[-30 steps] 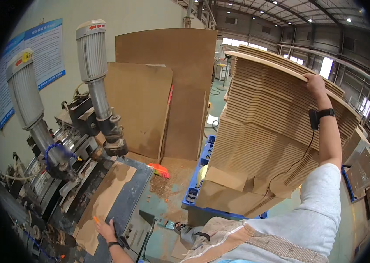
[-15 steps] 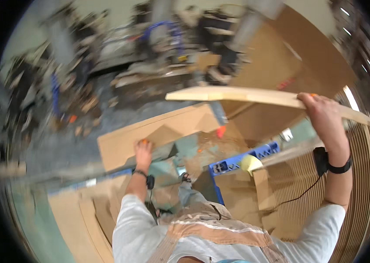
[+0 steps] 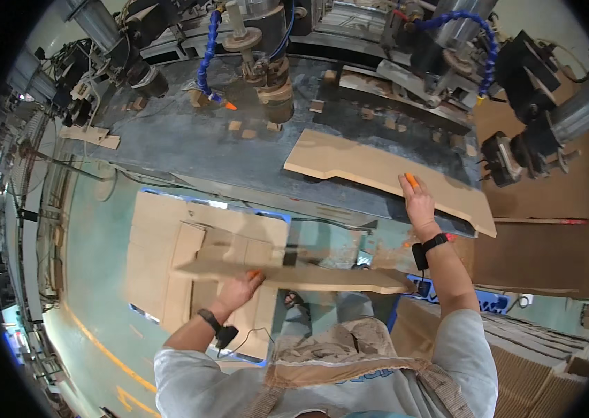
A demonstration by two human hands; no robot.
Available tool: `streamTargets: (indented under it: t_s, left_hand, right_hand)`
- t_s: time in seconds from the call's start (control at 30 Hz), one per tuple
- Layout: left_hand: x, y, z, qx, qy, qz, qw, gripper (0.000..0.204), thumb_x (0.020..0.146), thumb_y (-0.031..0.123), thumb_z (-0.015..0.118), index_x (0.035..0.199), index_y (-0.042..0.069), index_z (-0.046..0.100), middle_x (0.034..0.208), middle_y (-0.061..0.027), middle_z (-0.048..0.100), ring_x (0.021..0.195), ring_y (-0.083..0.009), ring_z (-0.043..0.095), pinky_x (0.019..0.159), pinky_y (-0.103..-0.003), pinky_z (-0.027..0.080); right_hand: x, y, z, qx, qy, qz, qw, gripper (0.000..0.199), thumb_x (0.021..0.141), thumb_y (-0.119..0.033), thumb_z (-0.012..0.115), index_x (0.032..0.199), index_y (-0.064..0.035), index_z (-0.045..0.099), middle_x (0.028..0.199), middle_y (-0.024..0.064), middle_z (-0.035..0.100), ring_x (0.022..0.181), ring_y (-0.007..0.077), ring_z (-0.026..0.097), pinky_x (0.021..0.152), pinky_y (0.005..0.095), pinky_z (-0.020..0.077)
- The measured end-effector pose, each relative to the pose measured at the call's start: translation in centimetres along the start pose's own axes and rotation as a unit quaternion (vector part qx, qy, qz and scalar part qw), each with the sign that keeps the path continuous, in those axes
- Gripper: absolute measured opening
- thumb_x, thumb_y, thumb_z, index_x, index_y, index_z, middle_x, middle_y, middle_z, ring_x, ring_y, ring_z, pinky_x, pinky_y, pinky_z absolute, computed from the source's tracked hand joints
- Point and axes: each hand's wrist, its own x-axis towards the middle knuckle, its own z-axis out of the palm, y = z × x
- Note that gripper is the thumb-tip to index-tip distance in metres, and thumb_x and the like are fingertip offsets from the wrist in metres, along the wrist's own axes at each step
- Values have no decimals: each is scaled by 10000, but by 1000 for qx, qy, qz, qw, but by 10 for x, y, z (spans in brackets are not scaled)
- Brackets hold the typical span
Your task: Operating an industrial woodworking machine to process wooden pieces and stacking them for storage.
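Note:
Near the front edge of a grey machine table, a flat tan fibreboard panel (image 3: 357, 157) with a notched near edge lies at a slant. My right hand (image 3: 420, 202) grips that near edge, orange covering showing on a fingertip. Lower and to the left, my left hand (image 3: 241, 289) is closed around a second fibreboard panel (image 3: 329, 279), similarly shaped. This one is off the table, turned edge-up, and extends across in front of my body. Its left end is blurred above stacked panels.
Stacked fibreboard panels (image 3: 151, 251) rest on a blue pallet (image 3: 142, 313) at left. The grey machine table (image 3: 190, 150) carries small wood offcuts (image 3: 248, 133). Over it hang a spindle head (image 3: 277, 97) and a blue segmented hose (image 3: 209, 59). More stacked boards (image 3: 517, 355) stand at lower right.
The right-hand panel has come down from a raised position onto the table. My left hand has drawn the other panel off the table toward me. The view has swung left.

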Motion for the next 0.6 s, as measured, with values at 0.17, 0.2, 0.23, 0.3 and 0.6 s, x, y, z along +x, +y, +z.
streamTargets:
  t_s: [0.17, 0.2, 0.23, 0.3, 0.6]
  left_hand:
    - [-83, -3, 37, 0, -91, -163, 982, 212, 833, 182, 601, 1024, 91, 604, 877, -111, 645, 771, -306, 634, 640, -411, 509]
    - [-104, -7, 49, -10, -67, -208, 976, 201, 833, 189, 608, 1010, 94, 606, 858, -107, 648, 763, -307, 632, 637, -413, 508]
    - [-122, -7, 55, -16, -72, -214, 974, 201, 833, 189, 608, 1010, 94, 606, 858, -107, 648, 763, -307, 632, 637, -413, 508]
    - [-162, -11, 63, -8, 25, -268, 963, 181, 856, 172, 579, 1030, 132, 608, 847, -93, 652, 712, -298, 639, 601, -425, 503]
    - [-331, -41, 75, 142, 64, -520, 840, 260, 854, 126, 577, 1111, 86, 576, 991, -106, 641, 828, -302, 621, 673, -415, 510]
  right_hand:
    - [31, 30, 58, 142, -142, -22, 979, 629, 756, -309, 694, 1329, -163, 478, 1347, 136, 474, 1295, 347, 372, 1082, 470, 310]
    - [37, 34, 69, 146, -148, -24, 978, 629, 756, -309, 694, 1329, -163, 478, 1347, 136, 474, 1295, 347, 372, 1082, 470, 310]
    - [43, 38, 77, 131, -145, -21, 980, 637, 757, -309, 697, 1336, -164, 472, 1342, 139, 480, 1292, 346, 377, 1082, 471, 310]
    - [60, 27, 80, 119, -158, -16, 980, 646, 760, -284, 707, 1346, -162, 465, 1337, 147, 485, 1294, 336, 383, 1079, 455, 316]
    - [63, -43, 60, 70, -139, 22, 988, 601, 832, -119, 644, 1385, -113, 409, 1416, 156, 403, 1289, 356, 383, 1063, 414, 313]
